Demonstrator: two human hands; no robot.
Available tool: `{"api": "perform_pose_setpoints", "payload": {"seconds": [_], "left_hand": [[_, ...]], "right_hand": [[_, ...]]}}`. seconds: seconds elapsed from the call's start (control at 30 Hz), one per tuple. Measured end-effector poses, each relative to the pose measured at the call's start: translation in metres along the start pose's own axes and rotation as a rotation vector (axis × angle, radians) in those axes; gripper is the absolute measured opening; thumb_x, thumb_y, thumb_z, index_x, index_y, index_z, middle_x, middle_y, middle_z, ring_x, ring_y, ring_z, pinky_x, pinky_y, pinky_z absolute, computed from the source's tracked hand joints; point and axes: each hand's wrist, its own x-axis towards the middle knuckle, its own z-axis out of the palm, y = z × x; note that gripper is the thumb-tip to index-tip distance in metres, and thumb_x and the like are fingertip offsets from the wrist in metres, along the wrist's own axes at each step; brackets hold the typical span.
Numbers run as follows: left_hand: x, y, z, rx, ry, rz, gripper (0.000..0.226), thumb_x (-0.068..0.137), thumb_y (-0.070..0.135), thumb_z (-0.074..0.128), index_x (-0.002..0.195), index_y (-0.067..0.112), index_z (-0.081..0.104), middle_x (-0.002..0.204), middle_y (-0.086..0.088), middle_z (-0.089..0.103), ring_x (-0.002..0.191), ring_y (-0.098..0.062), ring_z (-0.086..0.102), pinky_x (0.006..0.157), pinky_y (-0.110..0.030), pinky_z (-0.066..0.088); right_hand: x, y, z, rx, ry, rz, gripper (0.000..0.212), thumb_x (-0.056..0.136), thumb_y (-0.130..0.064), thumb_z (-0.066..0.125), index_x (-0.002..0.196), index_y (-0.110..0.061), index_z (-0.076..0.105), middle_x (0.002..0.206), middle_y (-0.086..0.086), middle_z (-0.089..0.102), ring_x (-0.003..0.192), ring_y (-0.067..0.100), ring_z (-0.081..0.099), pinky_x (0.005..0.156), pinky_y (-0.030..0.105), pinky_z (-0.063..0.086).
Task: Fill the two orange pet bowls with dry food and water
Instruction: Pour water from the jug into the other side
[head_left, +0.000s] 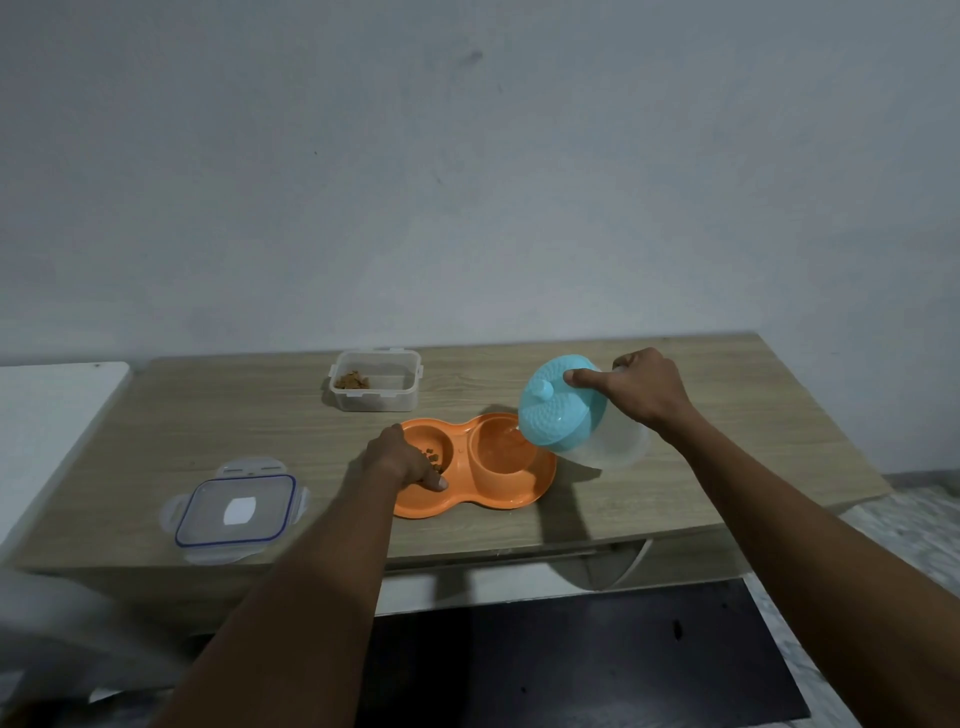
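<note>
An orange double pet bowl (498, 496) lies on the wooden table (675, 499). Its left bowl (434, 453) holds some brown dry food; my left hand (402, 460) rests on that bowl's near-left rim, thumb pressed on the rim. My right hand (641, 387) grips a clear plastic jug with a teal lid (563, 402), thumb on the lid. The jug is tipped to the left with its spout over the right bowl (504, 447), where water appears to lie.
A clear food container (376, 387) with a little dry food stands behind the bowls. Its lid (236, 509), edged in blue, lies at the table's front left. A white surface (47, 415) adjoins the table on the left. A dark mat (571, 660) covers the floor below.
</note>
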Motion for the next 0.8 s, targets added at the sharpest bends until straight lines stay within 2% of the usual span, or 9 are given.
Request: {"api": "perform_pose_setpoints", "payload": {"seconds": [0.13, 0.27, 0.4, 0.47, 0.6, 0.7, 0.8], "left_hand": [[0.000, 0.000, 0.000, 0.019, 0.004, 0.012, 0.128, 0.049, 0.031, 0.096, 0.152, 0.014, 0.023, 0.151, -0.014, 0.039, 0.135, -0.038, 0.041, 0.102, -0.049, 0.045], [0.000, 0.001, -0.001, 0.016, 0.006, 0.011, 0.127, 0.049, 0.031, 0.096, 0.152, 0.013, 0.024, 0.149, -0.015, 0.041, 0.133, -0.038, 0.043, 0.102, -0.050, 0.045], [0.000, 0.001, -0.001, 0.006, 0.007, 0.014, 0.126, 0.048, 0.030, 0.096, 0.151, 0.014, 0.025, 0.147, -0.014, 0.043, 0.132, -0.037, 0.045, 0.101, -0.048, 0.046], [0.000, 0.001, -0.001, 0.003, 0.006, 0.018, 0.124, 0.049, 0.029, 0.096, 0.151, 0.012, 0.026, 0.147, -0.014, 0.043, 0.132, -0.036, 0.044, 0.101, -0.047, 0.046], [0.000, 0.002, -0.002, -0.010, 0.004, 0.025, 0.124, 0.050, 0.027, 0.096, 0.150, 0.010, 0.027, 0.147, -0.015, 0.042, 0.132, -0.036, 0.044, 0.102, -0.046, 0.046], [0.002, 0.002, -0.003, 0.006, 0.008, 0.028, 0.128, 0.046, 0.029, 0.096, 0.152, 0.012, 0.026, 0.150, -0.014, 0.041, 0.134, -0.036, 0.042, 0.103, -0.046, 0.045], [0.003, -0.001, 0.000, 0.024, 0.010, 0.029, 0.134, 0.044, 0.034, 0.096, 0.154, 0.017, 0.023, 0.152, -0.011, 0.039, 0.136, -0.035, 0.041, 0.106, -0.048, 0.042]], "right_hand": [[0.001, 0.004, 0.000, 0.033, -0.003, 0.011, 0.055, 0.066, -0.065, 0.081, 0.059, -0.016, 0.056, 0.063, -0.003, 0.054, 0.063, 0.018, 0.053, 0.057, 0.030, 0.037], [-0.001, 0.013, -0.001, 0.141, -0.002, 0.046, 0.055, 0.070, -0.056, 0.084, 0.056, -0.010, 0.057, 0.062, 0.003, 0.059, 0.064, 0.022, 0.055, 0.060, 0.034, 0.039], [-0.001, 0.026, 0.000, 0.344, 0.023, 0.118, 0.062, 0.055, -0.062, 0.084, 0.061, -0.006, 0.060, 0.067, 0.007, 0.058, 0.067, 0.025, 0.056, 0.064, 0.038, 0.042], [0.002, 0.028, 0.001, 0.439, 0.039, 0.138, 0.059, 0.054, -0.061, 0.086, 0.060, -0.012, 0.055, 0.069, 0.011, 0.054, 0.068, 0.026, 0.053, 0.065, 0.040, 0.040], [0.014, 0.019, 0.011, 0.623, 0.086, 0.150, 0.062, 0.059, -0.054, 0.089, 0.055, -0.019, 0.038, 0.066, 0.010, 0.032, 0.063, 0.022, 0.032, 0.060, 0.037, 0.026], [0.029, 0.009, 0.028, 0.701, 0.116, 0.182, 0.064, 0.068, -0.046, 0.088, 0.052, -0.020, 0.032, 0.054, -0.001, 0.029, 0.054, 0.016, 0.028, 0.056, 0.032, 0.024], [0.047, 0.002, 0.054, 0.745, 0.121, 0.215, 0.064, 0.067, -0.048, 0.088, 0.052, -0.021, 0.032, 0.055, -0.004, 0.029, 0.058, 0.016, 0.029, 0.059, 0.035, 0.026]]}}
